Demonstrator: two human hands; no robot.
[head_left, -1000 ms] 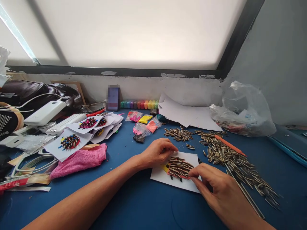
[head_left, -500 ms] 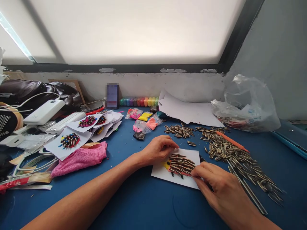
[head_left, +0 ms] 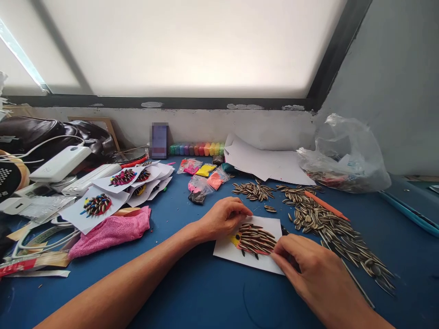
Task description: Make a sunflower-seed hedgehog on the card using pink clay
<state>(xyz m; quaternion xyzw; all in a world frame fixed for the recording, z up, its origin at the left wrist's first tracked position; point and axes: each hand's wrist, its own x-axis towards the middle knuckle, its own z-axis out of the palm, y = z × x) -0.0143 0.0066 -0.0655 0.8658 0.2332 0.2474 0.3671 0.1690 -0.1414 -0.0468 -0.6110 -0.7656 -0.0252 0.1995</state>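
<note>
A white paper card (head_left: 226,255) lies on the blue table, bearing a hedgehog picture (head_left: 257,237) with a yellow face, an orange-pink body and rows of striped sunflower seeds as spines. My left hand (head_left: 226,217) rests on the card's upper left corner, its fingers curled over it. At the picture's right end, my right hand (head_left: 305,262) has thumb and forefinger pinched together, touching the body's edge. Whatever sits between those fingertips is hidden. Beyond the right hand spreads a large heap of sunflower seeds (head_left: 329,224), with an orange stick-like tool (head_left: 325,205) across it.
Bags of coloured clay (head_left: 206,170) and a smaller seed pile (head_left: 254,191) lie behind the card. Finished seed pictures (head_left: 98,205), a pink cloth (head_left: 113,232) and white power banks (head_left: 60,163) crowd the left. White sheets (head_left: 267,160) and a plastic bag (head_left: 350,160) stand at the back.
The whole view has shifted slightly, so things appear a little lower and further left. Both hands keep nearly the same places on the card.
</note>
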